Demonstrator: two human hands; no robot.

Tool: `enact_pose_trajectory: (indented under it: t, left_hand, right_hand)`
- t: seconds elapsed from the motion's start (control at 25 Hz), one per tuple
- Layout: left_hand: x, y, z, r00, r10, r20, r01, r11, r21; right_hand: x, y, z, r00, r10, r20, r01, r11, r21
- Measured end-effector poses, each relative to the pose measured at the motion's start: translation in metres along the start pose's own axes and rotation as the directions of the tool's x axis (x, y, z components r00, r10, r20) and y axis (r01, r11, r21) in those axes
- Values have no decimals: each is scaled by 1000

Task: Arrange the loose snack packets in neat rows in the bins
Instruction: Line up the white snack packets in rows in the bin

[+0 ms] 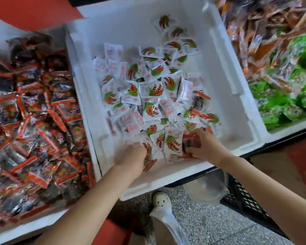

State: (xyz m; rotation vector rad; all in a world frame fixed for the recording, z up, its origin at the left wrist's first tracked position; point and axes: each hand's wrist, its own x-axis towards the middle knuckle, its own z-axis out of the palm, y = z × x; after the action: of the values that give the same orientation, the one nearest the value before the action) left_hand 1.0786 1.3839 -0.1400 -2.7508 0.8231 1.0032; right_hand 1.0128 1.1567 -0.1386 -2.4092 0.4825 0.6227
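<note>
A white foam bin [224, 71] in the middle holds a loose heap of small white snack packets [148, 92] printed in red and green. At the bin's near edge my left hand [131, 158] reaches down among the packets, fingers curled over a dark red-edged packet [148, 162]. My right hand [204, 145] grips a dark red packet [191, 142] next to an upright white packet [172, 143]. Motion blur hides the left fingertips.
A bin of dark red-trimmed packets [34, 124] fills the left side. At the right stands a bin of orange and green packets [276, 68]. Below are a speckled floor, my white shoe [162, 200], a black crate [244, 200] and a clear plastic bag [207, 188].
</note>
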Motion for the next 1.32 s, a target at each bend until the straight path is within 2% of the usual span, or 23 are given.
enact_pose_trajectory:
  t: [0.08,0.2,0.24,0.28,0.36,0.4,0.44,0.48,0.56,0.64,0.68,0.72,0.8,0.84,0.92,0.96,1.0,1.12,1.24,1.32]
  left_hand:
    - [-2,-2,-10,1000,-5,-21,1,984,-179]
    - [-7,6,-34,984,-33,-176,-55,880,-472]
    - [-6,11,-39,972,-58,-226,-91,798,-596]
    - [-4,17,-43,964,-90,-248,-126,668,-733]
    - [-1,37,-46,973,-110,-205,-150,379,-913]
    - [-2,49,-46,977,-118,-180,-143,271,-952]
    - [-4,58,-47,980,-125,-156,-130,192,-973]
    - [-5,65,-47,984,-125,-125,-111,113,-987]
    - [-8,73,-45,998,-30,-53,-54,-28,-998]
    - [-11,76,-42,997,48,-68,-70,41,-997]
    - [-13,77,-42,995,30,-98,-100,103,-990]
    - [-12,80,-43,992,-19,-128,-125,124,-984]
    - [-10,82,-46,975,-105,-196,-184,116,-976]
    - [-9,80,-46,967,-143,-210,-195,109,-975]
    - [-6,74,-49,961,-204,-187,-173,86,-981]
    - [-4,71,-49,962,-220,-165,-153,70,-986]
    - [-3,68,-47,962,-225,-151,-141,60,-988]
    - [-3,66,-45,968,-218,-124,-117,43,-992]
    - [0,66,-48,977,-189,-95,-103,-34,-994]
    - [6,67,-49,979,-197,-61,-75,-69,-995]
  right_hand:
    - [-3,4,-11,997,-3,-76,4,1000,13]
    - [-11,3,-36,953,45,-300,18,978,207]
    - [-14,1,-44,932,75,-355,37,954,296]
    - [-18,-2,-50,925,100,-367,65,909,412]
    - [-28,-16,-55,965,79,-249,117,722,682]
    - [-32,-23,-54,984,34,-176,117,625,772]
    - [-35,-29,-51,992,-9,-127,110,571,814]
    - [-35,-31,-47,994,-32,-108,107,565,818]
    - [-36,-32,-39,994,-28,-109,104,593,799]
    - [-35,-31,-32,993,23,-117,84,565,821]
    - [-35,-32,-31,992,48,-114,71,532,844]
    - [-35,-33,-31,992,56,-114,71,500,863]
    - [-33,-36,-35,988,44,-149,108,494,863]
    - [-28,-35,-39,975,51,-215,149,566,811]
    - [-7,-25,-45,916,30,-401,215,805,553]
    - [7,-17,-47,897,-21,-441,217,892,397]
    - [22,-8,-49,903,-74,-423,200,944,262]
    - [55,11,-46,958,-125,-258,132,991,13]
    - [64,17,-46,948,-123,-293,100,991,-94]
    - [59,13,-52,937,-125,-325,113,992,-55]
